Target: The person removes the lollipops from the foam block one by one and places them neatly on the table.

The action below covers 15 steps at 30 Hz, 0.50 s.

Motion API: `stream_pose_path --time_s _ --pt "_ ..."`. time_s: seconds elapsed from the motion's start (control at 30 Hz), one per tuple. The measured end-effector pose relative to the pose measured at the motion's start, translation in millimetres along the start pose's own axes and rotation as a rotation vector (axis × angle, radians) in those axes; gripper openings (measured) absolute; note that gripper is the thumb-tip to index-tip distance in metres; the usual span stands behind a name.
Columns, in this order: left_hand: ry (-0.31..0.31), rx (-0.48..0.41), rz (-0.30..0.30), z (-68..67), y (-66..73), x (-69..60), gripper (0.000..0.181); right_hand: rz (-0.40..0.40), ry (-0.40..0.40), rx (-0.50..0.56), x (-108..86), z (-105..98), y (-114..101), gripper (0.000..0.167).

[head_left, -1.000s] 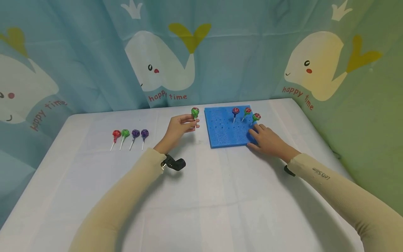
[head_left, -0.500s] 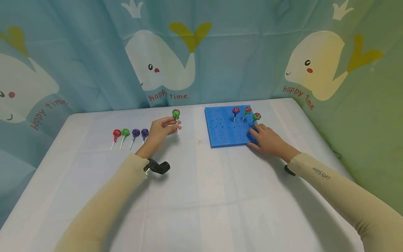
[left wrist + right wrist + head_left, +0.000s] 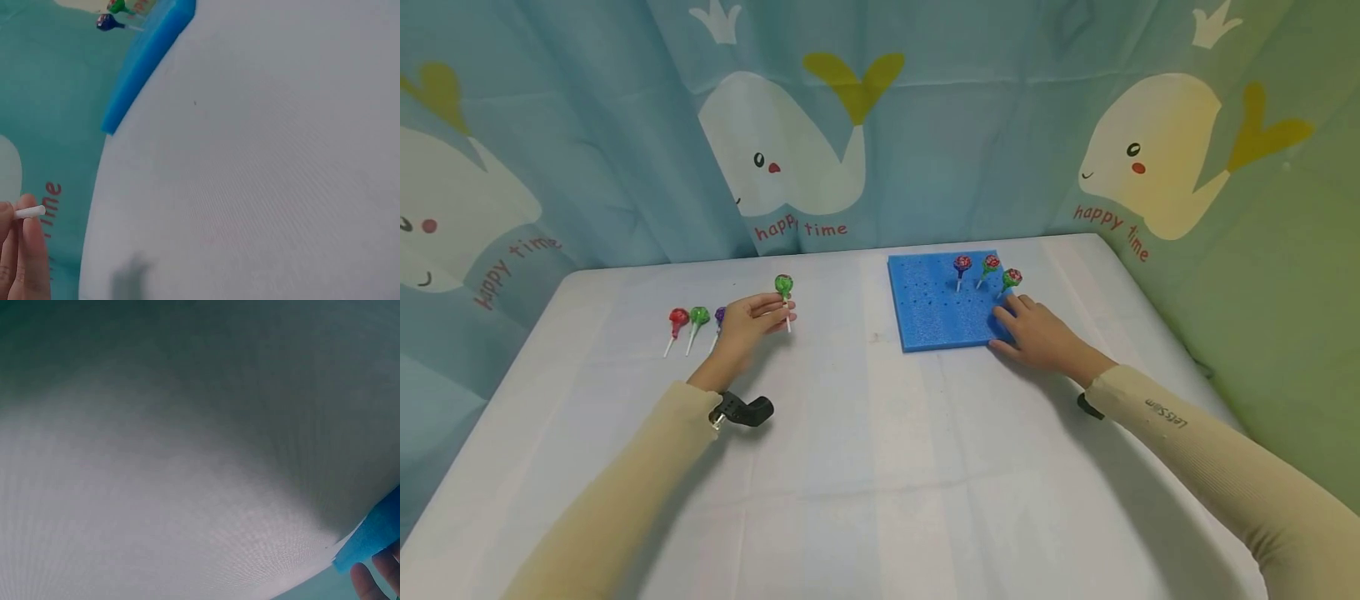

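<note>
My left hand (image 3: 745,329) pinches the stick of a green lollipop (image 3: 784,285) and holds it upright above the white table, head up. In the left wrist view the white stick end (image 3: 30,212) pokes out between the fingertips. Behind that hand lie a red lollipop (image 3: 678,317), another green lollipop (image 3: 699,317) and a partly covered purple lollipop (image 3: 720,315). At the right, a blue foam board (image 3: 925,321) with small holes lies flat. My right hand (image 3: 1037,333) grips its near right corner, thumb at the front edge. In the right wrist view two fingertips (image 3: 364,581) show beside the foam.
Standing in the board's far right part are a purple-and-red lollipop (image 3: 962,263) and two green-and-red ones, the nearer lollipop (image 3: 1012,277) close to my right fingers. A curtain (image 3: 970,167) with whale prints hangs behind the table (image 3: 880,467).
My left hand has moved left, away from the board, carrying the green lollipop, and now covers part of the lollipop row. My right hand has stayed at the board's corner.
</note>
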State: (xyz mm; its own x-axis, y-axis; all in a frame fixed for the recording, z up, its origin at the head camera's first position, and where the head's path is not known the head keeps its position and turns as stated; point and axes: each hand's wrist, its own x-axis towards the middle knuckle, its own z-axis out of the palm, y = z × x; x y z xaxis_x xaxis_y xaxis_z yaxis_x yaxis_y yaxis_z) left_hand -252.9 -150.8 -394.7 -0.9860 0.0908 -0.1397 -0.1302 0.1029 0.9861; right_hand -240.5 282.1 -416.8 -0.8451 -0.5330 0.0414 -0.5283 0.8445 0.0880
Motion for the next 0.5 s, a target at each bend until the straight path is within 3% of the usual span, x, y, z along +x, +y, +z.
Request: stream_pose_path --time_s 0.23,0.5 --pt "0.005 0.093 -0.029 -14.2 -5.4 -7.1 0.045 -0.009 0.022 0.009 -0.5 -0.6 -0.1 0.050" --pt "0.001 0.111 -0.079 -21.4 -10.1 -9.1 0.046 -0.007 0.013 0.010 -0.5 -1.1 -0.1 0.052"
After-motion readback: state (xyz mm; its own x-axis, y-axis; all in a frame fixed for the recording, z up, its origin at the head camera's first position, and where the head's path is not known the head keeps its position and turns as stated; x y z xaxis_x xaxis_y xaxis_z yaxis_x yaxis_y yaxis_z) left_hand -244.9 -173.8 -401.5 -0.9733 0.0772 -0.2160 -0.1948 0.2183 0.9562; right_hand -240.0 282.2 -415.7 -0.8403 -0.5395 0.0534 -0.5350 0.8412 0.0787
